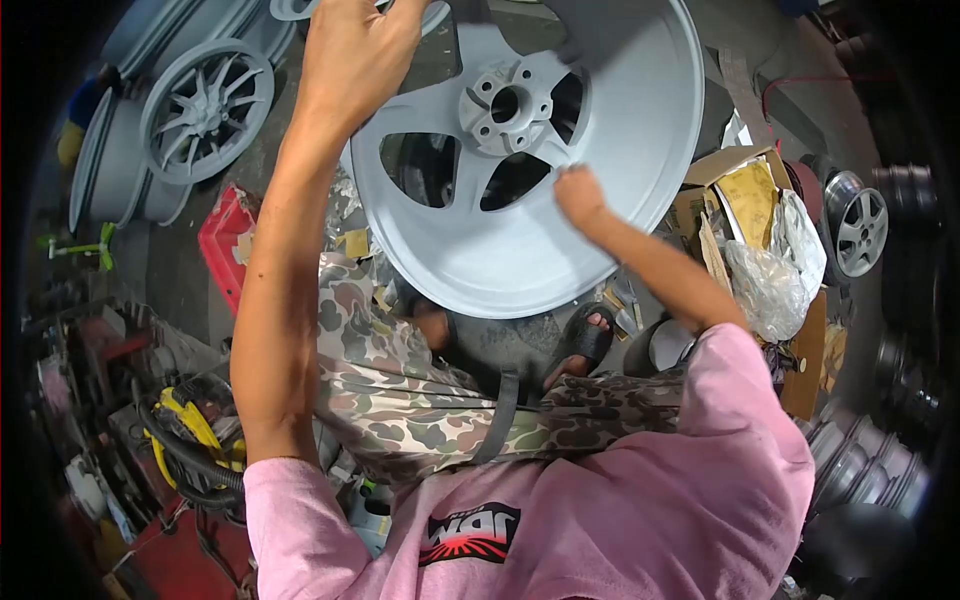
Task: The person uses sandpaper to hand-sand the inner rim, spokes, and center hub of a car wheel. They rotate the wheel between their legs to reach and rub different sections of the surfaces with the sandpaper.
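One large grey wheel (503, 135) has the curled right hand (580, 197) at its face.

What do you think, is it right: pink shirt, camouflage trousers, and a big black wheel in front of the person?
The big wheel is pale grey, not black, as the head view shows; the pink shirt and camouflage trousers are right.

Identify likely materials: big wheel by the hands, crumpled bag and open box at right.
Wheel: probably metal, maybe aluminium alloy, judging by its chunky, cast-looking form; matte grey, coated or bare unclear.
Bag: likely thin plastic film; translucent, wrinkled, with glossy highlights.
Box: looks like cardboard; plain brown, matte, stiff folds.
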Demonstrator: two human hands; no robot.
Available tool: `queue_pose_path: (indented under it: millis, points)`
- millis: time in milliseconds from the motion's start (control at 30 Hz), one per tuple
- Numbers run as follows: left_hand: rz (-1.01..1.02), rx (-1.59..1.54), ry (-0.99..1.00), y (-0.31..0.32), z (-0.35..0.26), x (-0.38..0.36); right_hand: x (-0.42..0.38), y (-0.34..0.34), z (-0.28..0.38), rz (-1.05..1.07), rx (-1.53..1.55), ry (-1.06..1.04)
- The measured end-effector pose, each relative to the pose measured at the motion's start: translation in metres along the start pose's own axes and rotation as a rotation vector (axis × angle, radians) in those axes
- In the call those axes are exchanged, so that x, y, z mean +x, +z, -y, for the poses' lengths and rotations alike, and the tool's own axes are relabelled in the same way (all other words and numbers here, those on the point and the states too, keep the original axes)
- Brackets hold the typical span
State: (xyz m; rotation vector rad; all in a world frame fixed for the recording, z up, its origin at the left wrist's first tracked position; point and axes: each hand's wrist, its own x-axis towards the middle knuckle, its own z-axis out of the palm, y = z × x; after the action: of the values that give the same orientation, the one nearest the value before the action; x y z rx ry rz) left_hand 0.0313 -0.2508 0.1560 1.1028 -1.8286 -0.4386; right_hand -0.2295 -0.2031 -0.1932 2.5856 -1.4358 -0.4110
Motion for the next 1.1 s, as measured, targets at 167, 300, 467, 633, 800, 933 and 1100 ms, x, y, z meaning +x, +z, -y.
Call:
queue_pose_path:
  millis: [167,300,467,633,800,933,1100]
  points:
    - [-0.066,-0.037,0.044,0.012,-0.002,-0.002,0.014,-0.161,0.124,-0.188,1.303,-0.009]
    - [0.027,0.025,-0.075,0.005,-0.007,0.000,0.003,-0.158,0.123,-0.311,1.556,-0.065]
    - [0.040,0.001,-0.035,0.007,-0.009,-0.001,-0.024,0.001,-0.004,0.010,0.637,0.096]
    - [0.003,-0.007,-0.011,0.002,-0.002,-0.001,-0.005,0.005,0.051,-0.172,0.573,0.046]
    - [0.007,-0.057,-0.080,0.007,0.001,0.001,-0.008,-0.026,0.077,-0.406,1.012,0.006]
    - [0.022,0.106,-0.074,-0.006,0.035,0.005,-0.009,-0.014,0.019,-0.071,0.585,-0.017]
    - [0.000,0.054,-0.097,-0.010,0.040,0.009,-0.010,-0.009,0.031,-0.206,0.992,0.339]
